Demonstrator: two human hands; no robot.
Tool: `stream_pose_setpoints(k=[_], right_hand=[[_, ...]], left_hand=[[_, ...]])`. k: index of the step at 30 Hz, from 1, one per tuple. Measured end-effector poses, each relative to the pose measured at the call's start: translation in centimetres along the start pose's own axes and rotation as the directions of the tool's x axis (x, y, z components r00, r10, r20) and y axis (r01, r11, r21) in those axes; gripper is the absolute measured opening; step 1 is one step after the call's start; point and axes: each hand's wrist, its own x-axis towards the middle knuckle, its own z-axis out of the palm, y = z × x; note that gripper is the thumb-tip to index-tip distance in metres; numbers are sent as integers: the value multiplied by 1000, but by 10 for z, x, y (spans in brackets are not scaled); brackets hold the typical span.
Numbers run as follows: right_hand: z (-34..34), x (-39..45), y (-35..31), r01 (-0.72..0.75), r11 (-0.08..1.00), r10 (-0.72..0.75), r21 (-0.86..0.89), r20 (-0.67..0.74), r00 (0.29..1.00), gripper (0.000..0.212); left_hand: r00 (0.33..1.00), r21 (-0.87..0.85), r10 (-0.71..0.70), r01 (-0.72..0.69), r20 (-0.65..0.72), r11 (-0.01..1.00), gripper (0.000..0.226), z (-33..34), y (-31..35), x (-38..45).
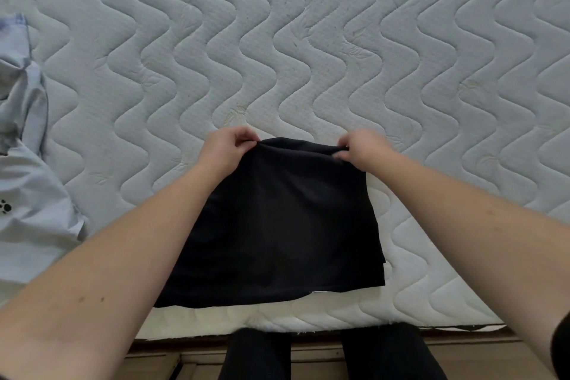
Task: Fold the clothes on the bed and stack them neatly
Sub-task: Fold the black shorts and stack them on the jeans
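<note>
Head view shows the left hand (226,149) and right hand (359,148) each pinching a far corner of the black cloth (274,225) lying on the bed (308,40). Folding seems halfway; next, bring that edge evenly toward the near edge.

A folded garment (271,225) lies on the bed (339,55) at its near edge, centre. The left hand (226,149) and right hand (361,148) pinch its far corners. Another garment (27,194) lies far left.
</note>
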Motion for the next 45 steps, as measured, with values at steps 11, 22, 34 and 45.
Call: stream_pose_setpoints(k=[11, 22, 34, 45], right_hand=[[6, 6, 10, -79, 994, 39, -72, -439, 898, 41], [27, 8, 1, 224, 871, -358, -436, -254, 899, 27], [70, -57, 51, 404, 665, -705, -628, -351, 616, 52], [120, -98, 57, 327, 708, -618, -626, -325, 716, 49]], left_hand=[[992, 78, -123, 123, -9, 989, 30, 16, 14, 16], [995, 98, -80, 74, 55, 992, 9, 8, 6, -15], [873, 404, 485, -458, 40, 791, 45, 59, -9, -120], [920, 621, 387, -338, 60, 708, 49, 112, -35, -179]])
